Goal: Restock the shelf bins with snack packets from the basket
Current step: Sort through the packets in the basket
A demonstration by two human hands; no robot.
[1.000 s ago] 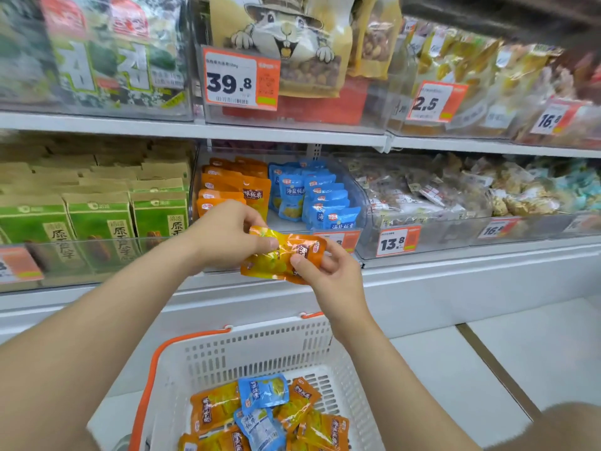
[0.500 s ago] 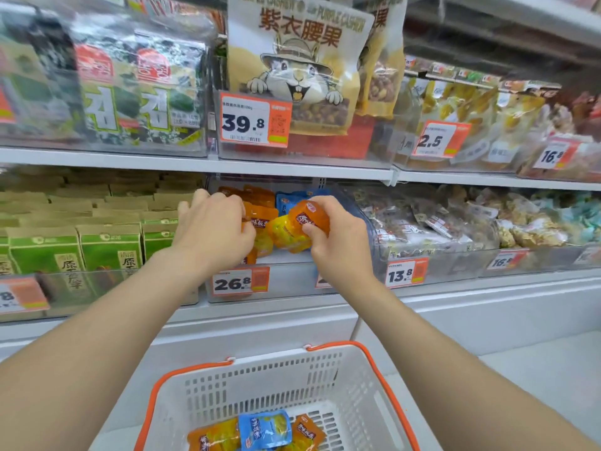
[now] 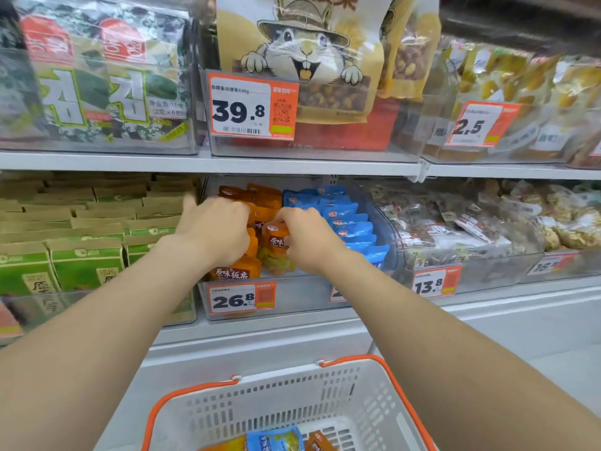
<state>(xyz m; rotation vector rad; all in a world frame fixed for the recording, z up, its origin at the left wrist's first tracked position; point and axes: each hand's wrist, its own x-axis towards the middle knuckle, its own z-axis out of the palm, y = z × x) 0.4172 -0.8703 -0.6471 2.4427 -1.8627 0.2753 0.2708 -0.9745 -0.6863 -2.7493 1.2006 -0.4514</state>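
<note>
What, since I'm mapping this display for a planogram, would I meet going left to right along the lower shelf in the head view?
Left to right: green-and-brown paper cartons, orange snack packets, blue snack packets, clear-wrapped mixed snacks, pale yellowish wrapped snacks.

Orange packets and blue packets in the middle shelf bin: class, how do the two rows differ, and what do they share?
The orange packets sit left in the clear bin; the blue packets sit right. The right hand grips one of the orange packets; no hand holds the blue packets. Both stand in rows.
</note>
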